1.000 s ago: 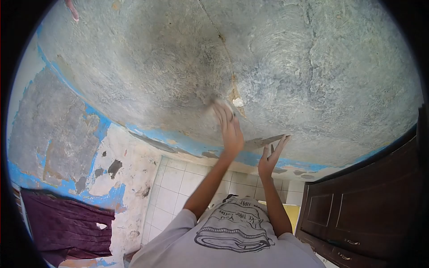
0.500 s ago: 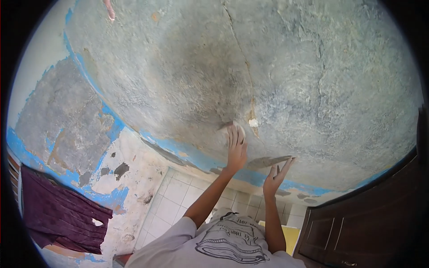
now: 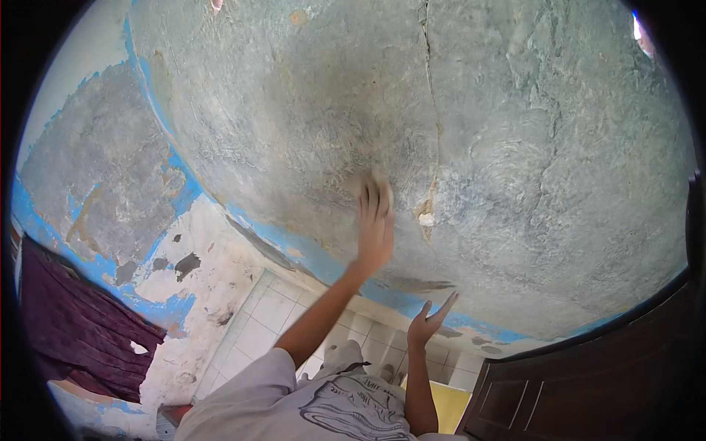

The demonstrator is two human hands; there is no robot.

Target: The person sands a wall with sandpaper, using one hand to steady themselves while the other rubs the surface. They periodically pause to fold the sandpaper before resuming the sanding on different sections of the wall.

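Observation:
A rough grey plastered wall [image 3: 309, 110] fills most of the head view. My left hand [image 3: 376, 224] is raised against it, fingers stretched upward and slightly blurred. A pale edge shows beside the fingers, as of a flat piece under them, but its kind cannot be made out. Lower and to the right, my right hand [image 3: 430, 321] is empty, with thumb and fingers apart, close to the wall's lower part. A crack [image 3: 430, 81] runs down the plaster to a small chipped white spot [image 3: 426, 219], right of my left hand.
Blue paint remnants [image 3: 316, 253] border the plaster's lower edge. At left hangs a dark purple curtain [image 3: 81, 323] beside a patchy peeling wall [image 3: 198, 294]. A dark wooden door [image 3: 559, 397] stands at lower right. White floor tiles [image 3: 268, 312] and a yellow surface [image 3: 450, 404] lie below.
My left hand has moved up and left over the plaster, away from the chipped spot. My right hand has dropped down and left. The view has shifted slightly.

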